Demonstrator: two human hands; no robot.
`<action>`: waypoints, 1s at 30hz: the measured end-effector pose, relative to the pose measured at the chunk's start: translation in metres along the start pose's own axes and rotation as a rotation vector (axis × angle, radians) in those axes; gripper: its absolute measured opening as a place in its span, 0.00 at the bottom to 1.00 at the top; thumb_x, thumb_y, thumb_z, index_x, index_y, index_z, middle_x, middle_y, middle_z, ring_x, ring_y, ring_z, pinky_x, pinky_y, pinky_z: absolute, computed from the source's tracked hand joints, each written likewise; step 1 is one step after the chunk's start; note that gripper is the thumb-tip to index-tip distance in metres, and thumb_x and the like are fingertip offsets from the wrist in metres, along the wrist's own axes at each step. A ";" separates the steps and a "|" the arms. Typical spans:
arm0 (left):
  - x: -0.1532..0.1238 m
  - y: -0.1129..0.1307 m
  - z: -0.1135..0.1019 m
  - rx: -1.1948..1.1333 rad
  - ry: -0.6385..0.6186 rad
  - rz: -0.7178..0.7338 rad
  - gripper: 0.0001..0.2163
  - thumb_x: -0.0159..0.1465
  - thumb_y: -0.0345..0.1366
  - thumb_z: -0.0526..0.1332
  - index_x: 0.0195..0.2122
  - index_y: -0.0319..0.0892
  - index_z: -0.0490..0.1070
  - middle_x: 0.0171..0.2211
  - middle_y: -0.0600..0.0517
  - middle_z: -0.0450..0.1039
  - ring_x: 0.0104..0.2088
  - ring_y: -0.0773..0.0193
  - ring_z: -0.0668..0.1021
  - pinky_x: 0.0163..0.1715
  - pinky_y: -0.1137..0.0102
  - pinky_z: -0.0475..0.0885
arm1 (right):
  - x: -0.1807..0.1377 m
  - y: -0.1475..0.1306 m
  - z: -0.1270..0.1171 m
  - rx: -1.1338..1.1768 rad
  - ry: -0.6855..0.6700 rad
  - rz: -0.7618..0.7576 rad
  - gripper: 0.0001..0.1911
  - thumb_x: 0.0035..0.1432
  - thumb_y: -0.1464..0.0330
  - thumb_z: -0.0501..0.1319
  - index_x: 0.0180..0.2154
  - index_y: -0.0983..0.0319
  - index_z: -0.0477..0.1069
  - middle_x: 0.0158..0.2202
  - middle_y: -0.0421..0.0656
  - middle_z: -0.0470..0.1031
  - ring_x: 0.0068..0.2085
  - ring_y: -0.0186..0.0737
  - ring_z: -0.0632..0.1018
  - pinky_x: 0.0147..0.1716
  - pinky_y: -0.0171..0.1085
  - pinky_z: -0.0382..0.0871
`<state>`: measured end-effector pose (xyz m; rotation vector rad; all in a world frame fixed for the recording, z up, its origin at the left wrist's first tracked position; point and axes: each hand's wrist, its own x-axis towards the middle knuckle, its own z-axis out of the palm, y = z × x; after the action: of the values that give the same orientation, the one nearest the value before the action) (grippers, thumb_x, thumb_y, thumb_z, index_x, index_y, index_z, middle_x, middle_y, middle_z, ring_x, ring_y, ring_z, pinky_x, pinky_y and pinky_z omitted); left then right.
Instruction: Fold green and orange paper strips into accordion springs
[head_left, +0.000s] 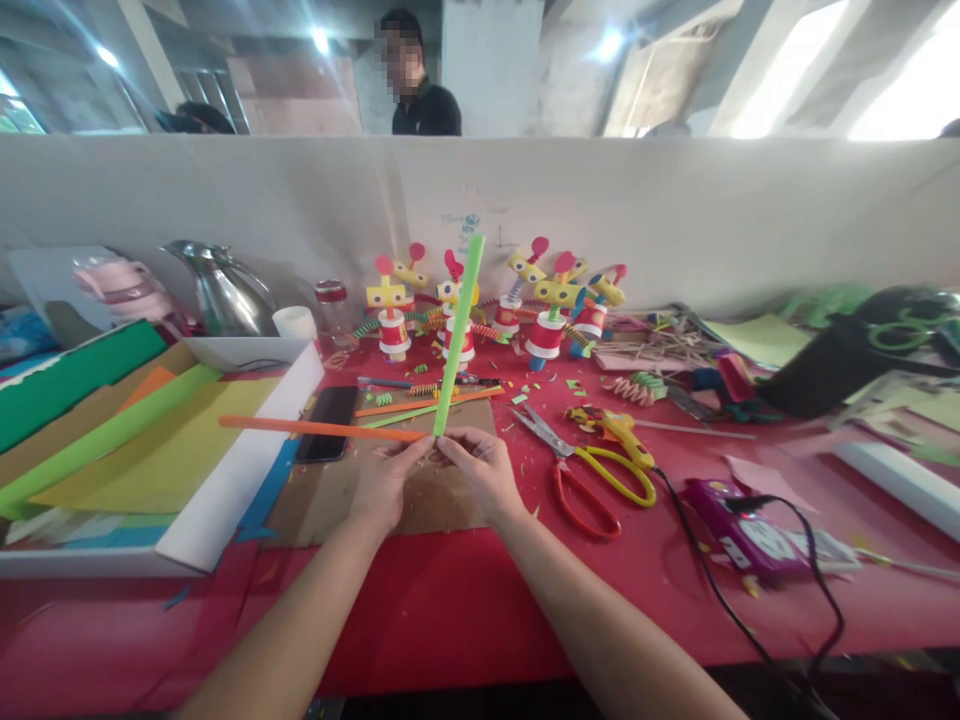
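Note:
My left hand and my right hand meet over a brown cardboard sheet on the red table. Their fingertips pinch the joined ends of two paper strips. An orange strip runs out to the left, level with the table. A green strip stands up and leans slightly right. Both hands are closed on the strips where they cross. Behind the hands stands a row of small paper-cup figures with red cups, yellow parts and coiled arms.
A black phone lies left of the hands. A white box holds coloured paper sheets. Red and yellow scissors, a glue gun, a purple device with a black cable, and scraps lie right. A person stands behind the white partition.

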<state>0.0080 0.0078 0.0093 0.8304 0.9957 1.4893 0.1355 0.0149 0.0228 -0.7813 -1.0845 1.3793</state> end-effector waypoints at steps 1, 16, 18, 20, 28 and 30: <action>-0.001 0.002 0.000 -0.002 -0.018 0.002 0.08 0.49 0.35 0.70 0.30 0.38 0.79 0.28 0.49 0.80 0.31 0.62 0.78 0.38 0.66 0.70 | 0.000 0.000 -0.001 -0.005 -0.002 -0.007 0.09 0.46 0.65 0.67 0.30 0.64 0.78 0.25 0.42 0.77 0.26 0.34 0.75 0.30 0.34 0.72; 0.003 0.012 -0.003 -0.248 -0.157 -0.234 0.05 0.48 0.25 0.69 0.27 0.36 0.77 0.26 0.50 0.78 0.27 0.67 0.78 0.30 0.75 0.74 | 0.005 0.002 -0.006 0.100 -0.018 0.100 0.07 0.44 0.66 0.69 0.27 0.63 0.77 0.22 0.39 0.76 0.23 0.31 0.74 0.28 0.33 0.71; 0.002 0.012 -0.003 -0.257 -0.125 -0.240 0.05 0.48 0.24 0.68 0.27 0.35 0.77 0.25 0.50 0.77 0.27 0.67 0.78 0.29 0.75 0.74 | 0.005 0.002 -0.005 0.106 -0.014 0.113 0.07 0.43 0.66 0.69 0.28 0.63 0.77 0.21 0.39 0.76 0.23 0.31 0.75 0.28 0.32 0.71; 0.002 0.010 -0.003 -0.255 -0.091 -0.255 0.05 0.48 0.23 0.68 0.26 0.35 0.77 0.24 0.50 0.77 0.26 0.68 0.77 0.29 0.75 0.74 | 0.005 0.002 -0.005 0.100 -0.016 0.117 0.08 0.43 0.66 0.69 0.28 0.63 0.77 0.21 0.39 0.76 0.23 0.31 0.75 0.28 0.32 0.71; 0.005 0.002 -0.004 -0.228 -0.080 -0.231 0.06 0.44 0.28 0.72 0.22 0.36 0.76 0.23 0.51 0.77 0.25 0.67 0.77 0.28 0.74 0.72 | 0.006 0.005 -0.003 0.022 0.009 0.136 0.10 0.40 0.64 0.69 0.26 0.64 0.77 0.20 0.40 0.76 0.22 0.32 0.74 0.26 0.33 0.70; 0.004 0.002 -0.003 -0.191 -0.112 -0.206 0.07 0.44 0.31 0.72 0.23 0.36 0.77 0.22 0.50 0.76 0.24 0.66 0.76 0.29 0.72 0.72 | 0.007 0.008 -0.003 0.017 0.028 0.123 0.10 0.39 0.64 0.69 0.26 0.63 0.78 0.20 0.40 0.76 0.22 0.33 0.74 0.26 0.33 0.70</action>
<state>0.0037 0.0116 0.0100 0.6464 0.8157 1.3235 0.1344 0.0224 0.0158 -0.8638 -1.0157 1.4748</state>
